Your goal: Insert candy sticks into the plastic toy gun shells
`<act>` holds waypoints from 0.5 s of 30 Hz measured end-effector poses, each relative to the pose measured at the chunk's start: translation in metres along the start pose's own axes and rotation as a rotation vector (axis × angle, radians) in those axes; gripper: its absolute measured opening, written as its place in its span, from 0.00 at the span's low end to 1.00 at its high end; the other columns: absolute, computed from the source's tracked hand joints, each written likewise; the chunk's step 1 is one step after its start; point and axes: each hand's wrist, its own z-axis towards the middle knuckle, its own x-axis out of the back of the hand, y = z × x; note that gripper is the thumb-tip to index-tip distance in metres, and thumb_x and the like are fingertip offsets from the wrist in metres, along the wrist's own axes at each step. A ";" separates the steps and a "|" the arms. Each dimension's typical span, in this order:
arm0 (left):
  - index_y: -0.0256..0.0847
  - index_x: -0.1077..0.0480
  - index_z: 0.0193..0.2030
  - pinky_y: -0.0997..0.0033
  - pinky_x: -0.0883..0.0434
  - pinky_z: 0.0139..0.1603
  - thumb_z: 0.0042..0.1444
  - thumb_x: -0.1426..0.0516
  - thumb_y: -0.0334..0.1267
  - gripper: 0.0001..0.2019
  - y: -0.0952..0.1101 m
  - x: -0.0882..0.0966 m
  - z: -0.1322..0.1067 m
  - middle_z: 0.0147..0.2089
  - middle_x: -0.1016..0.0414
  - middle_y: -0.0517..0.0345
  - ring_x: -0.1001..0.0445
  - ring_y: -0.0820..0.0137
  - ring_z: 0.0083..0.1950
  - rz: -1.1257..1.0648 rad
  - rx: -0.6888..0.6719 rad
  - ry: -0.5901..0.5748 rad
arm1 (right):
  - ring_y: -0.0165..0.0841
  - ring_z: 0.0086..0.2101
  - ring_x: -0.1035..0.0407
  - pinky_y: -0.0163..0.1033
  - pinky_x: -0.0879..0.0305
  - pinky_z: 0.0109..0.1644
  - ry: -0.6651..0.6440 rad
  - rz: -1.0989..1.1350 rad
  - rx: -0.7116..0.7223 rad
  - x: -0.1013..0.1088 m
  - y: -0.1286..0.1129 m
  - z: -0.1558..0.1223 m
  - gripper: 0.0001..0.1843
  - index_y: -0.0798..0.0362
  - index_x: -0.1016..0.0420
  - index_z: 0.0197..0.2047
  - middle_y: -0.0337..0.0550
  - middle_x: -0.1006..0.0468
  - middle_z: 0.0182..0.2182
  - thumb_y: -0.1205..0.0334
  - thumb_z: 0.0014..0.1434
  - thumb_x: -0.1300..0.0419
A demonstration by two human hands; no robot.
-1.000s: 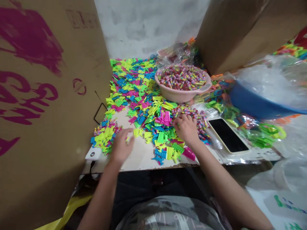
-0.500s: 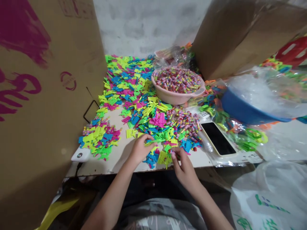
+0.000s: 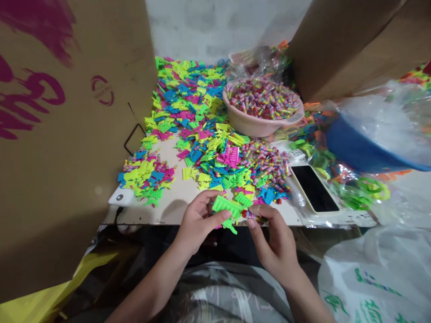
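Note:
My left hand point(image 3: 198, 220) pinches a bright green ridged plastic piece point(image 3: 226, 205) between thumb and fingers, above the table's front edge. Facing it, my right hand point(image 3: 278, 240) grips a small red, pink and yellow printed tube point(image 3: 248, 214) by its end. The tube's tip is at the green piece's right edge; whether it is inserted I cannot tell. Behind my hands lies a heap of similar plastic pieces point(image 3: 215, 148) in yellow, green, blue and pink. Beside that is a pile of the small printed tubes point(image 3: 269, 159).
A pink basin point(image 3: 251, 125) full of printed tubes stands behind. On the left, a smaller pile point(image 3: 148, 177) lies near a white device point(image 3: 121, 197) and a large carton point(image 3: 101, 148). On the right are a phone point(image 3: 314, 188) and a blue basin point(image 3: 363, 150) with plastic bags.
My left hand has lifted the green piece from the table towards me. My right hand has come closer with the tube. The view has shifted slightly.

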 end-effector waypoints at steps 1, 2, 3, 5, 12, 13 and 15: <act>0.40 0.27 0.41 0.78 0.30 0.34 0.42 0.29 0.36 0.19 0.002 0.001 -0.001 0.34 0.22 0.61 0.27 0.73 0.34 0.044 -0.021 -0.004 | 0.32 0.41 0.29 0.35 0.31 0.46 0.004 -0.032 0.035 0.002 -0.002 0.002 0.11 0.48 0.32 0.49 0.42 0.25 0.40 0.70 0.65 0.42; 0.40 0.27 0.40 0.77 0.30 0.33 0.42 0.30 0.34 0.17 0.003 0.002 -0.002 0.33 0.21 0.60 0.26 0.73 0.33 0.092 -0.042 -0.001 | 0.32 0.42 0.29 0.36 0.32 0.47 0.000 -0.059 0.064 0.004 -0.004 0.004 0.11 0.49 0.31 0.48 0.42 0.24 0.40 0.71 0.64 0.42; 0.39 0.26 0.37 0.77 0.30 0.34 0.42 0.31 0.34 0.15 0.005 0.002 -0.004 0.32 0.21 0.60 0.26 0.72 0.32 0.143 -0.062 0.003 | 0.33 0.42 0.29 0.37 0.32 0.48 -0.009 -0.084 0.088 0.005 -0.006 0.006 0.11 0.49 0.31 0.48 0.42 0.24 0.40 0.71 0.64 0.41; 0.39 0.25 0.33 0.77 0.29 0.34 0.44 0.32 0.34 0.09 0.007 0.003 -0.006 0.30 0.22 0.60 0.26 0.72 0.32 0.247 -0.106 0.019 | 0.33 0.42 0.29 0.38 0.33 0.48 -0.039 -0.141 0.119 0.006 -0.008 0.010 0.11 0.49 0.30 0.47 0.42 0.24 0.40 0.71 0.63 0.40; 0.41 0.22 0.35 0.76 0.29 0.41 0.52 0.36 0.34 0.04 0.004 -0.002 -0.012 0.36 0.21 0.59 0.24 0.71 0.39 0.427 -0.296 -0.014 | 0.35 0.41 0.29 0.39 0.32 0.46 -0.074 -0.212 0.158 0.002 -0.011 0.007 0.11 0.51 0.30 0.47 0.44 0.25 0.39 0.74 0.63 0.41; 0.41 0.22 0.36 0.76 0.29 0.40 0.52 0.37 0.34 0.04 0.003 -0.002 -0.013 0.36 0.21 0.59 0.24 0.71 0.38 0.437 -0.291 -0.015 | 0.35 0.41 0.29 0.39 0.32 0.46 -0.080 -0.211 0.159 0.002 -0.011 0.007 0.11 0.51 0.31 0.47 0.44 0.25 0.39 0.74 0.63 0.41; 0.42 0.24 0.38 0.77 0.30 0.38 0.54 0.38 0.35 0.04 0.000 -0.003 -0.015 0.36 0.22 0.60 0.25 0.72 0.36 0.451 -0.262 -0.004 | 0.35 0.41 0.29 0.38 0.32 0.45 -0.095 -0.206 0.160 0.002 -0.012 0.006 0.11 0.51 0.32 0.47 0.44 0.26 0.39 0.74 0.63 0.43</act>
